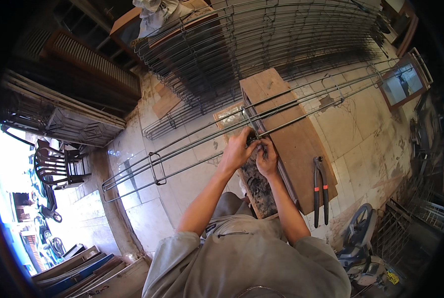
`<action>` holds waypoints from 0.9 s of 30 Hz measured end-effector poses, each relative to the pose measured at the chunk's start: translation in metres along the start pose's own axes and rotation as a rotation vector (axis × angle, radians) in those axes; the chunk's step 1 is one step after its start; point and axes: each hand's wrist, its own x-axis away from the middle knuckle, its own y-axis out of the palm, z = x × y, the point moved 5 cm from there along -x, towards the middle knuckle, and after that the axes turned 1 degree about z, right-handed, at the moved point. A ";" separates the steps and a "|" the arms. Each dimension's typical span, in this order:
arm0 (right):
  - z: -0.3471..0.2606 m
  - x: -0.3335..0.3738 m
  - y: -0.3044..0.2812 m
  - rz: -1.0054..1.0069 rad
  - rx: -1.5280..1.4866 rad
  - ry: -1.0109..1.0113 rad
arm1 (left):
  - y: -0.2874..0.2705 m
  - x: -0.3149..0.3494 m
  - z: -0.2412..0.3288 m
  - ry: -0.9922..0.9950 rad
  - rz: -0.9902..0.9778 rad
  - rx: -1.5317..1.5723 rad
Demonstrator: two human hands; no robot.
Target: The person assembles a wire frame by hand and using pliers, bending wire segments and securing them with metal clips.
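Note:
A long cage of steel rebar [197,141] runs slantwise in front of me, with square stirrups [157,169] round its bars. My left hand [240,149] is closed at a stirrup's near corner, its fingertips against the lowest bar. Close beside it, my right hand [267,159] is pinched at the same joint. What the fingertips hold is too small and hidden to make out. Under the cage lies a brown wooden board [291,144]. A pair of end-cutting pincers [321,191] with black handles and red bands rests on it, right of my right hand.
A large stack of finished rebar cages [266,35] fills the back. A dark wooden chair [58,164] stands at the left by the bright doorway. A power saw [358,228] sits at the lower right, and a framed glass pane [403,82] is at the far right.

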 end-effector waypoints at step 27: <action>-0.094 -0.056 -0.023 -0.186 0.571 0.191 | -0.010 -0.010 0.001 -0.105 0.077 0.132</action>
